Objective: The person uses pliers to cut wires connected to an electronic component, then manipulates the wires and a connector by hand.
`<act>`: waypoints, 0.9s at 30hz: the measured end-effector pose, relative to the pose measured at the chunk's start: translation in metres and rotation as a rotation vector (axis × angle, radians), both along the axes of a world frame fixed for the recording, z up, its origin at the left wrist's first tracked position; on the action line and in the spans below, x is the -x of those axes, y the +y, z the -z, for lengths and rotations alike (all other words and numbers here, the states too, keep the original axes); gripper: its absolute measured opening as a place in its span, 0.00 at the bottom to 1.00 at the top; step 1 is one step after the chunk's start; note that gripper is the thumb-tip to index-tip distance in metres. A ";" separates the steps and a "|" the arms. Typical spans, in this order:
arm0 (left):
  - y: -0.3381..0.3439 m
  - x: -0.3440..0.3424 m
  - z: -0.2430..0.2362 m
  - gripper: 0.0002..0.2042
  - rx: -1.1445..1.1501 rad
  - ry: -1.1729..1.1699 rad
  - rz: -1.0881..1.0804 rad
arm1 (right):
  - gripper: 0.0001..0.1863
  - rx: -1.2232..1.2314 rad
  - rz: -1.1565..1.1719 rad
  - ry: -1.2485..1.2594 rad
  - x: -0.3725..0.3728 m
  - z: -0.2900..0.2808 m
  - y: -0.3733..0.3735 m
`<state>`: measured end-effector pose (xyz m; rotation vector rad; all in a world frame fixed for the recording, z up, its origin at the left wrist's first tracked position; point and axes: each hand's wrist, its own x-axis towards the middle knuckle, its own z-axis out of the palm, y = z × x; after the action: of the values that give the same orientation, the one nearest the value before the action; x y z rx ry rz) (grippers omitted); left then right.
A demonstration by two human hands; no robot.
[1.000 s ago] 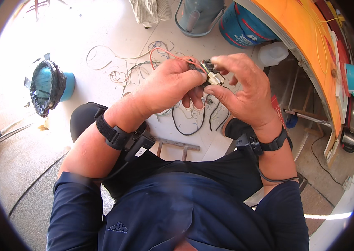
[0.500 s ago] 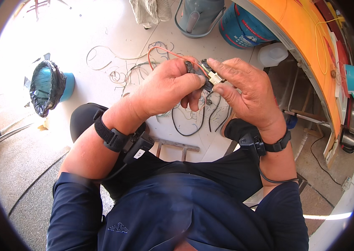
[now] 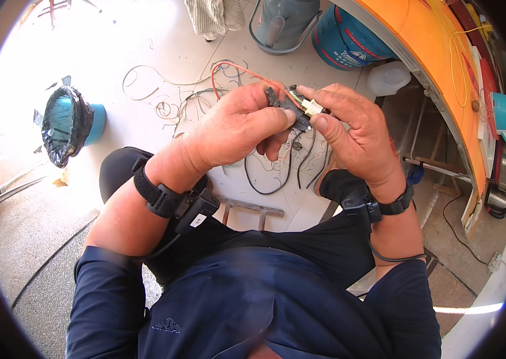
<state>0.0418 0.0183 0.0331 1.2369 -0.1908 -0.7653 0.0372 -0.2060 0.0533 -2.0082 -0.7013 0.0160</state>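
My left hand [image 3: 236, 122] is closed around a dark, ragged-looking black piece [image 3: 281, 103], its thumb pressing on top. An orange-red wire [image 3: 247, 70] loops up from behind that hand and runs toward a small cream plastic wire connector [image 3: 312, 107]. The thumb and forefinger of my right hand [image 3: 357, 134] pinch this connector at its right side. Both hands are close together above the floor, in front of my knees. How the wire enters the connector is partly hidden by the fingers.
Loose wires [image 3: 169, 109] and black cable pieces [image 3: 265, 190] litter the pale floor below. A blue bin [image 3: 96, 124] with a black bag stands left. At the back are a grey bucket [image 3: 283, 27], a blue bucket [image 3: 348, 42] and a white jug [image 3: 389, 78]. An orange panel [image 3: 444, 78] curves along the right.
The connector has shifted slightly right, and my right thumb and fingers have moved a little along it. More of the black piece shows between the hands.
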 end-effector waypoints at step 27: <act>-0.014 0.012 -0.001 0.04 0.120 0.156 -0.204 | 0.11 -0.001 0.241 -0.053 0.011 0.005 0.022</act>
<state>0.0297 0.0045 0.0346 1.0592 0.0173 -0.6597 0.0266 -0.1837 0.0479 -2.0865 -0.4877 -0.1803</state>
